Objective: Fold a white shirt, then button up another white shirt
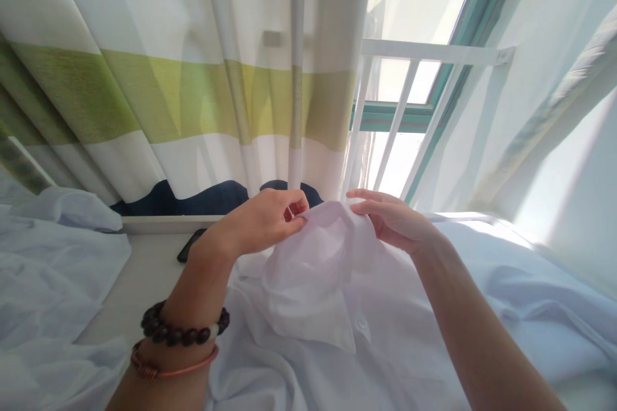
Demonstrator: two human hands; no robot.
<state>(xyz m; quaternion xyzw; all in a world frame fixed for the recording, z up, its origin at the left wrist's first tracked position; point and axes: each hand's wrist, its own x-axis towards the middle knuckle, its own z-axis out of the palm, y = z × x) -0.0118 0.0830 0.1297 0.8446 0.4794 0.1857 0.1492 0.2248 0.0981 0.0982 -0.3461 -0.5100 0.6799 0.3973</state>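
Observation:
A white button-up shirt (328, 282) lies spread before me, its collar lifted at the far end. My left hand (263, 218) pinches the collar's left edge between thumb and fingers. On the right, my right hand (388, 215) has its thumb and fingers closed on the collar's other side. One collar point hangs down toward me, beside a small button (361, 323). A dark beaded bracelet (178, 331) and a thin reddish band (176, 372) circle my left wrist. Folds hide the rest of the shirt's front.
More white cloth (53, 276) lies crumpled at the left. A dark phone-like object (190, 245) rests behind my left wrist on the pale surface (144, 276). Beyond are a striped curtain (193, 96), a white railing (434, 52) and a green-framed window (463, 19).

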